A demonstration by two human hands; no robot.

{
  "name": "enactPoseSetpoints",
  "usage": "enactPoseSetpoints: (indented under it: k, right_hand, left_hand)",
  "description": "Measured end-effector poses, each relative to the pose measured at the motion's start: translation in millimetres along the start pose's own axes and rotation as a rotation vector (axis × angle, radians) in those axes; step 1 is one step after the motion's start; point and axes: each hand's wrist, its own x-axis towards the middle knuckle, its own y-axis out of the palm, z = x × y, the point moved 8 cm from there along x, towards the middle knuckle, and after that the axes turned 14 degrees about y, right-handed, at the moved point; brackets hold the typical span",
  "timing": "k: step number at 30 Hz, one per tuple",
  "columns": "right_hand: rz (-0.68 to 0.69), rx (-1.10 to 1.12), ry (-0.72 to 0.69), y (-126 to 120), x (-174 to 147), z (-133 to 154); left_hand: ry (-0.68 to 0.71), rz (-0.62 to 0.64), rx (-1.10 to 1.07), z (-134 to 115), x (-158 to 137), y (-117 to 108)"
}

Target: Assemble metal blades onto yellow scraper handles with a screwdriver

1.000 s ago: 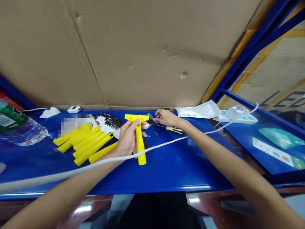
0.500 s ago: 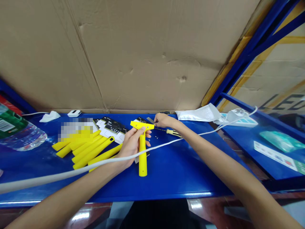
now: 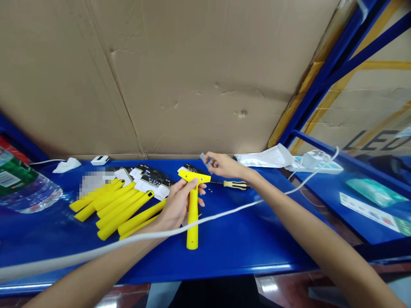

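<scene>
My left hand (image 3: 177, 203) is closed around a yellow T-shaped scraper (image 3: 192, 218), its wide head pointing away from me and its handle toward me. Two small holes or screws show on the head. Between the fingertips of my right hand (image 3: 224, 165) is a thin grey metal plate (image 3: 206, 159), raised just beyond the scraper head. A screwdriver (image 3: 236, 185) with a pale yellow and black handle lies below my right hand. Tiny screws (image 3: 209, 190) are scattered beside the scraper head. Black-and-white printed cards (image 3: 152, 179) lie behind my left hand.
Several yellow handles (image 3: 123, 209) are heaped at left on the blue table (image 3: 231, 252). A white cable (image 3: 236, 209) runs across in front of my arms. A large bottle (image 3: 38, 192) stands far left; a silvery pouch (image 3: 265, 157) and power strip (image 3: 324, 167) lie at right.
My right hand has lifted from the table beside the cards with the metal plate in its fingers, uncovering more of the screwdriver. My left hand still holds the scraper.
</scene>
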Motion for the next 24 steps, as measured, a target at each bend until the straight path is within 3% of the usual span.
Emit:
enactPoseSetpoints:
  k: [3,6,9,15,19,24]
  right_hand:
    - [-0.107,0.295,-0.064,-27,-20,-1]
    - [-0.127,0.713,-0.143,-45,-42,-4]
    - [-0.196,0.912,-0.196,-52,-61,-8]
    - [-0.246,0.870,-0.134,-46,-72,-8]
    - [-0.370,0.725,-0.096,-50,-79,-4]
    - [-0.359,0.601,-0.164,-42,-82,6]
  left_hand:
    - [-0.008,0.029,-0.008,2,-3,3]
    - [-0.035,0.033,-0.007,3,-7,8]
    - [-0.088,0.089,0.028,5,-13,17]
    - [-0.227,0.223,0.088,21,-26,27]
    - [-0.299,0.352,0.114,31,-35,33]
    - [-0.391,0.462,0.140,39,-46,41]
